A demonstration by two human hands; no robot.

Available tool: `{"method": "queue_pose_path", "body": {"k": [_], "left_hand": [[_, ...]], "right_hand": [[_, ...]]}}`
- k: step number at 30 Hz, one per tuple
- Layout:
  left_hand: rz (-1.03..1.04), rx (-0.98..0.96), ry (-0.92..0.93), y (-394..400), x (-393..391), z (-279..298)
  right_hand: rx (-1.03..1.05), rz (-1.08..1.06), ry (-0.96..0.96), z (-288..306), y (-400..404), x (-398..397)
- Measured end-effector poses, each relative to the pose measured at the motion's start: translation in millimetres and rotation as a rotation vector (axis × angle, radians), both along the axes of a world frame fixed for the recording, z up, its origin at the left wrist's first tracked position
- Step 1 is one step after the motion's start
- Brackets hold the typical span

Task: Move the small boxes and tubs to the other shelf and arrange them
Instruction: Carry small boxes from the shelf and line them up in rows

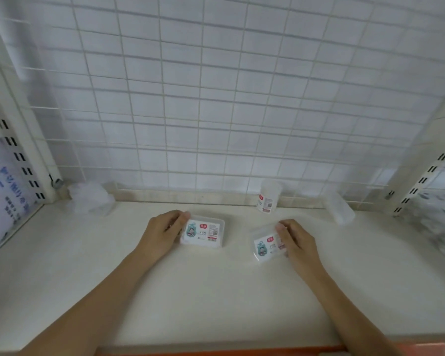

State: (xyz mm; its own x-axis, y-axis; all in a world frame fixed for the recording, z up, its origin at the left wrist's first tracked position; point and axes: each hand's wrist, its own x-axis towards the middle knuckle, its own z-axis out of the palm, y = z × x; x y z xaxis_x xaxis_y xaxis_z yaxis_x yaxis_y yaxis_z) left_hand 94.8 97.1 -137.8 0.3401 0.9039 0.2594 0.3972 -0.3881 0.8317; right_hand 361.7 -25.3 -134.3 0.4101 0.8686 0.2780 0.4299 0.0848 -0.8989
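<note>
Two small clear plastic boxes with white printed labels lie on the cream shelf point(216, 291). My left hand point(162, 232) grips the left end of the left box point(203, 233), which lies flat. The right box point(267, 246) is tilted, and my right hand point(294, 240) holds it by its right end, fingers curled over the edge. A clear round tub point(267, 199) with a red and white label stands upright at the back, against the wire grid. Another clear tub point(341, 208) lies on its side further right.
A white wire grid point(216, 98) backs the shelf. A white fluffy bundle point(91, 199) sits in the back left corner. Slotted uprights point(18, 140) frame both sides. Printed packages show at the far left point(3, 201) and far right point(439, 219). An orange strip point(242, 352) edges the shelf front.
</note>
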Motion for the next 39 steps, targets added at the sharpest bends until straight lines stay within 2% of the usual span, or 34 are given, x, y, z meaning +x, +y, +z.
{"method": "queue_pose_path", "body": {"k": [5,9,14,17,21,24,27,30,32,34,39], "left_hand": [[-0.048,-0.011,0.001,-9.1,8.5,2.7],[-0.119,-0.005,0.109,-8.1,7.1,-1.1],[-0.322,-0.017,0.258,-2.3,0.0,1.3],[-0.377,0.061,0.354,2.6,-3.4,-2.9],[-0.393,0.148,0.403,7.8,-1.7,-8.8],[-0.391,0.177,0.392,7.7,-2.0,-10.7],[-0.390,0.169,0.382,5.3,-0.6,-8.8],[-0.378,0.150,0.330,0.7,-2.6,-9.5],[-0.365,0.130,0.225,-3.2,-5.1,-11.5],[-0.335,0.142,0.136,-9.1,-4.6,-7.4],[-0.328,0.270,0.045,-33.1,20.1,15.9]], "right_hand": [[-0.067,-0.045,0.000,1.7,0.6,2.1],[-0.111,-0.054,0.028,4.5,0.2,-0.8],[-0.144,-0.009,0.004,8.5,-1.6,-0.6],[-0.196,0.039,-0.048,11.4,-1.4,1.0],[-0.367,0.145,-0.145,13.5,1.5,12.3],[-0.482,0.294,-0.215,18.5,4.7,18.7],[-0.582,0.321,-0.310,23.1,10.7,14.3],[-0.546,0.240,-0.310,22.4,7.7,7.2],[-0.486,0.182,-0.299,20.7,-3.6,6.3],[-0.439,0.122,-0.365,21.7,-20.7,9.7],[-0.341,-0.057,-0.534,32.8,-88.4,38.7]]}}
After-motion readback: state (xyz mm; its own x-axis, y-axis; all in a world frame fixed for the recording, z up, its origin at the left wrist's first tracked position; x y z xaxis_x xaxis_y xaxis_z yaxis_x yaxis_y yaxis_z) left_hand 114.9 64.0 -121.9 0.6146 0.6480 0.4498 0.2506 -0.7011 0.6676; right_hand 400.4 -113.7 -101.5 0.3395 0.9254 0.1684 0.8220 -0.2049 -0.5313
